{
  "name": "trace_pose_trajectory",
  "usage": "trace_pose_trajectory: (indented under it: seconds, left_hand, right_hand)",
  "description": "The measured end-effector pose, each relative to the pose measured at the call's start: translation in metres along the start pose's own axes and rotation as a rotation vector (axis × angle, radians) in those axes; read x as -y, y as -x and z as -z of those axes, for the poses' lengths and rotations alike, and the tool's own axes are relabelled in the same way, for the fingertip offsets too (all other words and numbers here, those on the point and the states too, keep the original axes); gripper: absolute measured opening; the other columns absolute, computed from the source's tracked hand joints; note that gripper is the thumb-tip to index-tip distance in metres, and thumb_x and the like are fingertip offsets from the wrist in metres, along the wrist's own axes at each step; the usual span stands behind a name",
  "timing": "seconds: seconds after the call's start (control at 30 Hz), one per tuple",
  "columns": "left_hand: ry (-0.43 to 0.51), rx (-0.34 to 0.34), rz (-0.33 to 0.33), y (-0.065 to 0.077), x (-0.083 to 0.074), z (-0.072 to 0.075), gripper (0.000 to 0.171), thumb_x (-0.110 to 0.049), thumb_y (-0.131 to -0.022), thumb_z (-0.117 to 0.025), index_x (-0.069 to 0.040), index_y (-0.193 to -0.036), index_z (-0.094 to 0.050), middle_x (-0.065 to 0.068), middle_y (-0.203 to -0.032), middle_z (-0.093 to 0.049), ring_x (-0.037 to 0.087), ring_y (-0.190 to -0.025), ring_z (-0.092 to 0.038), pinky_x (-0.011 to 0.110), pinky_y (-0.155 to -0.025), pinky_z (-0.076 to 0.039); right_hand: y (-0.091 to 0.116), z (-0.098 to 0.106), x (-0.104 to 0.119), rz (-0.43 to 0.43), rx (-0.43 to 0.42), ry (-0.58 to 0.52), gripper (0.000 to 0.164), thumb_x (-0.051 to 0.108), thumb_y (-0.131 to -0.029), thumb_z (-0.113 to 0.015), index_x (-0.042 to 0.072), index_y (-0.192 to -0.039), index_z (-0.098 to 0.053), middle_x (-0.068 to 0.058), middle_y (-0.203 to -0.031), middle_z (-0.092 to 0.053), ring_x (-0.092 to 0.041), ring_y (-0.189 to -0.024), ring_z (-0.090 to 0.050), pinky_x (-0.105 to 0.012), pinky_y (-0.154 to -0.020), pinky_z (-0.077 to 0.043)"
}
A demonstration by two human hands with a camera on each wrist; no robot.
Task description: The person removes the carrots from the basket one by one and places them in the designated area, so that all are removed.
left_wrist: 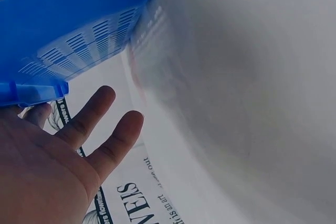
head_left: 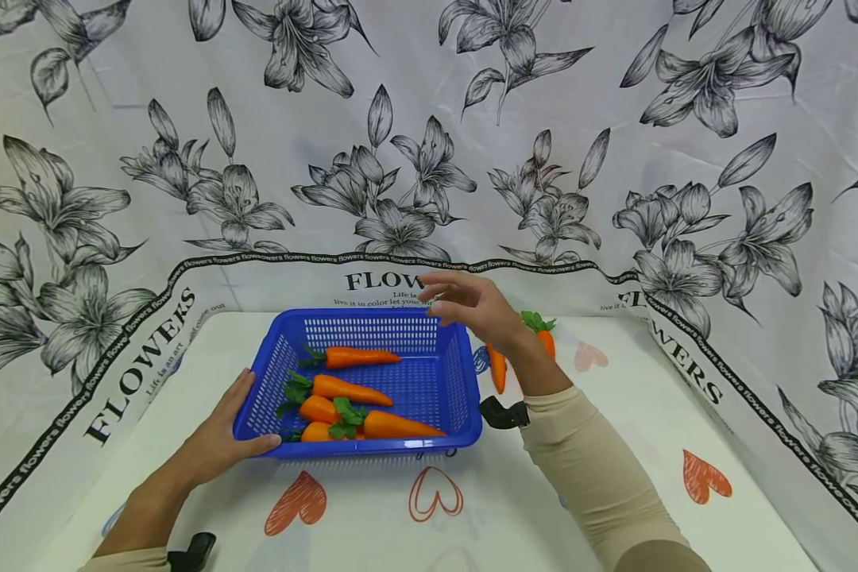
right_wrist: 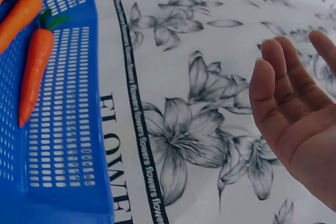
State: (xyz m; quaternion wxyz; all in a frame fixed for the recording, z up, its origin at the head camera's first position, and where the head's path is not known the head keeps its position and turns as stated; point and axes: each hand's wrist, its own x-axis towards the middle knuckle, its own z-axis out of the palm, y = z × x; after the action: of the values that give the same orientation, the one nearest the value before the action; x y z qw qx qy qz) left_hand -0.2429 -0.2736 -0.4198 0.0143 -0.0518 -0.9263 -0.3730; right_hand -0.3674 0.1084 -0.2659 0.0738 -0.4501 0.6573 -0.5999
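Note:
A blue plastic basket (head_left: 372,449) with perforated walls holds several orange carrots with green leafy tops, among them one carrot (head_left: 361,357) by the far wall and another carrot (head_left: 400,425) near the front. My left hand (head_left: 218,433) grips the basket's near left corner, thumb over the front rim. In the left wrist view, two fingers of that hand (left_wrist: 50,166) stretch out below the rim, apart from the wall. Raised over the basket's far right corner, my right hand (head_left: 475,306) holds nothing, its fingers loosely bent. The right wrist view also shows that hand (right_wrist: 302,114) free of any object.
Right of the basket, partly behind my right forearm, more carrots (head_left: 497,369) lie on the white table (head_left: 372,540) printed with hearts. A flower-patterned cloth (head_left: 415,103) hangs behind the table and along both sides.

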Motion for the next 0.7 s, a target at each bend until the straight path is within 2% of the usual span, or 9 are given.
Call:
trace_pose_trajectory:
  seconds: [0.1, 0.23, 0.43, 0.53, 0.7]
  left_hand:
    - [-0.003, -0.003, 0.005, 0.0, 0.001, 0.0, 0.102, -0.039, -0.07, -0.069, -0.023, -0.14, 0.004, 0.004, -0.143, 0.011, 0.044, -0.124, -0.006, 0.068, -0.083, -0.018]
    - [0.006, -0.005, 0.0, -0.001, 0.004, -0.001, 0.102, -0.038, -0.07, -0.069, -0.023, -0.14, 0.004, 0.004, -0.144, 0.011, 0.043, -0.124, -0.006, 0.067, -0.083, -0.018]
    - [0.018, -0.005, -0.006, -0.002, 0.006, -0.003, 0.102, -0.038, -0.069, -0.069, -0.024, -0.14, 0.002, 0.003, -0.144, 0.01, 0.042, -0.124, -0.006, 0.067, -0.084, -0.017]
    - [0.017, -0.005, -0.012, -0.003, 0.006, -0.004, 0.101, -0.037, -0.07, -0.069, -0.024, -0.14, 0.002, 0.002, -0.144, 0.01, 0.041, -0.125, -0.005, 0.067, -0.084, -0.017]
    - [0.015, -0.007, -0.021, -0.003, 0.007, -0.004, 0.099, -0.036, -0.071, -0.069, -0.024, -0.14, 0.001, 0.0, -0.144, 0.01, 0.04, -0.125, -0.004, 0.067, -0.085, -0.015]
  right_hand:
    - [-0.006, -0.008, -0.001, 0.001, 0.037, 0.037, 0.039, 0.0, -0.085, -0.05, -0.002, -0.124, -0.044, -0.026, -0.11, -0.05, -0.037, -0.094, -0.051, -0.045, -0.075, -0.045]
    - [-0.012, -0.016, -0.008, -0.037, 0.069, 0.076, 0.038, 0.007, -0.085, -0.052, 0.001, -0.123, -0.047, -0.023, -0.109, -0.052, -0.031, -0.097, -0.051, -0.039, -0.078, -0.045]
    - [-0.022, -0.022, -0.027, -0.082, 0.108, 0.095, 0.038, 0.013, -0.085, -0.053, 0.006, -0.122, -0.049, -0.019, -0.109, -0.053, -0.027, -0.097, -0.052, -0.038, -0.074, -0.047]
    - [-0.027, -0.026, -0.036, -0.095, 0.139, 0.1, 0.038, 0.012, -0.085, -0.053, 0.003, -0.122, -0.048, -0.019, -0.107, -0.054, -0.024, -0.092, -0.054, -0.039, -0.07, -0.048]
    - [-0.032, -0.034, -0.048, -0.145, 0.184, 0.107, 0.035, 0.01, -0.085, -0.054, 0.005, -0.12, -0.051, -0.017, -0.105, -0.056, -0.026, -0.091, -0.055, -0.039, -0.071, -0.048]
